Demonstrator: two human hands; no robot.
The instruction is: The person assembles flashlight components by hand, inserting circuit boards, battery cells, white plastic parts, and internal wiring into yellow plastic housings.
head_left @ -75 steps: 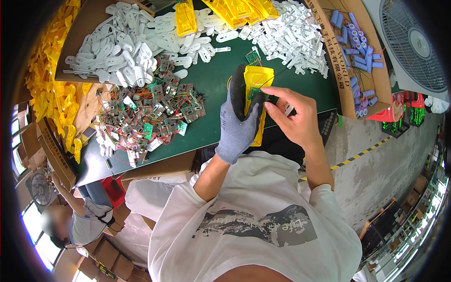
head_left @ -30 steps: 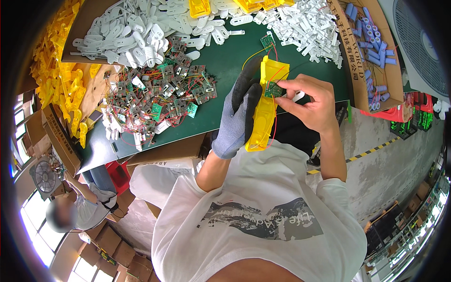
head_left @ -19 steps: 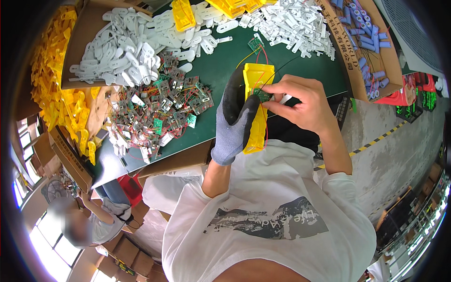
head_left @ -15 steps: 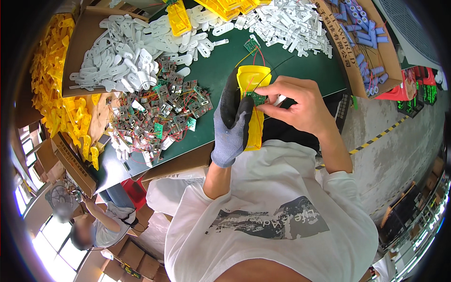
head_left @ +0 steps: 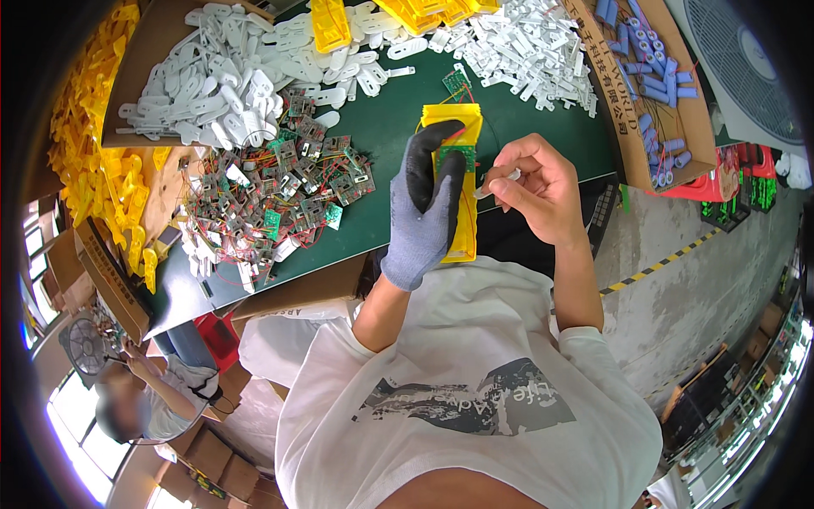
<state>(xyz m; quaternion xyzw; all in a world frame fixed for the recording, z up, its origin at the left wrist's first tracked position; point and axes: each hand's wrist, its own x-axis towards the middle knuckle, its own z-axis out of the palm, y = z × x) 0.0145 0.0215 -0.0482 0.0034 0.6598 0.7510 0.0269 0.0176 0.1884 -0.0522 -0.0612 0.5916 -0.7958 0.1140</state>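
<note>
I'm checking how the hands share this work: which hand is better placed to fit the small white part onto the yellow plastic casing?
Right. The bare right hand pinches the small white part beside the yellow plastic casing, while the gloved left hand is busy gripping that casing.

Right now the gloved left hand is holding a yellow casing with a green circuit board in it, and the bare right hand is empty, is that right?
Not quite. The right hand is not empty: the head view shows its fingertips pinching a small white part beside the casing. The rest holds: the gloved left hand grips the yellow casing, with a green circuit board in it.
</note>
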